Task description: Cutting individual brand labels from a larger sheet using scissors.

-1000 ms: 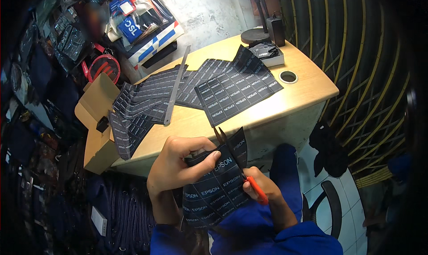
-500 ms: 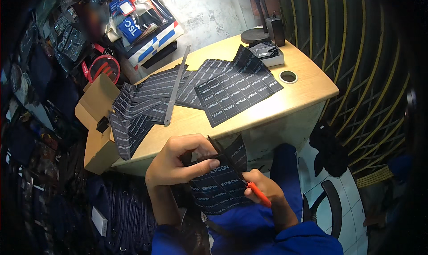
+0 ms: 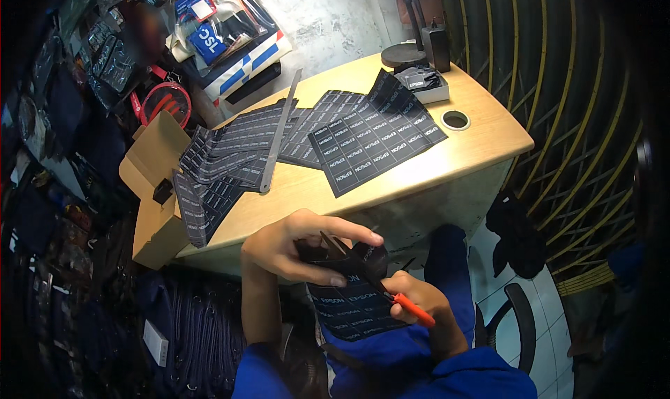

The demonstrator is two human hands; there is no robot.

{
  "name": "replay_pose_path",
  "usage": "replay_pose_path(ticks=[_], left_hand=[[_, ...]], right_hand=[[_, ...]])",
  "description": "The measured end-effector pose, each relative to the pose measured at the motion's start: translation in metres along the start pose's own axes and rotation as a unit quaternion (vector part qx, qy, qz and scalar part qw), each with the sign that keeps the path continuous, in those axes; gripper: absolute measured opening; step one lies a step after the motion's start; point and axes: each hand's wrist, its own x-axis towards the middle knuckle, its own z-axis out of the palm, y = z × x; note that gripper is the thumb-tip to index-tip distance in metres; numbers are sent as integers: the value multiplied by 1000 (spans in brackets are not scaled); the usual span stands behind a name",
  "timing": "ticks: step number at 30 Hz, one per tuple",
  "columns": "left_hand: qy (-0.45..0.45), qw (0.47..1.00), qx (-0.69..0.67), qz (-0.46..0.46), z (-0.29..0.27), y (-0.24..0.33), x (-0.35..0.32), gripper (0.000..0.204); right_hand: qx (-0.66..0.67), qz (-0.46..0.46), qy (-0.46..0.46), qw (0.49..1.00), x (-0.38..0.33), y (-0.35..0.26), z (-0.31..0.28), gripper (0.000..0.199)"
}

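My left hand (image 3: pixel 293 249) holds a black sheet (image 3: pixel 352 312) printed with pale lettering in a grid. Its thumb lies on the near face, and its index finger stretches over to the right along the strip's top. In my right hand (image 3: pixel 427 298) is a pair of scissors (image 3: pixel 414 309) with orange-red handles. Their dark blades point up and left across the upper part of the sheet, with the tips between my left thumb and index finger. A dark flap of the sheet stands up beside the blades. The sheet hangs above my lap in front of the table.
On the wooden table (image 3: pixel 481 144) lie more printed black sheets (image 3: pixel 377 137), a long metal ruler (image 3: pixel 280 134) and a tape roll (image 3: pixel 456 120). A small box (image 3: pixel 434 92) stands near a lamp base (image 3: pixel 403 55). An open cardboard box (image 3: pixel 150 224) stands left; a chair armrest (image 3: pixel 522 322) is at right.
Both hands have shifted slightly to the right with the sheet and scissors. My left index finger has stretched out over the blades, and the upright flap is now smaller in view.
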Motion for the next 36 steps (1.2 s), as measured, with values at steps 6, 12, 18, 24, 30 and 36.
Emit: replay_pose_path(ticks=[6, 12, 18, 24, 30, 36], left_hand=[[13, 999, 1, -50, 2, 2, 1, 44], [49, 996, 29, -61, 5, 7, 4, 36], [25, 997, 31, -65, 2, 5, 0, 32], [68, 996, 39, -36, -2, 0, -5, 35], [52, 999, 5, 11, -6, -3, -16, 35], [-47, 998, 11, 33, -3, 4, -4, 23]], right_hand=[[10, -4, 5, 1000, 0, -2, 0, 56], [12, -15, 9, 1000, -4, 7, 0, 59], [3, -16, 32, 999, -1, -1, 0, 62], [14, -54, 119, 991, -5, 0, 0, 69], [186, -144, 290, 928, -8, -3, 8, 61], [155, -181, 344, 908, -7, -8, -1, 41]])
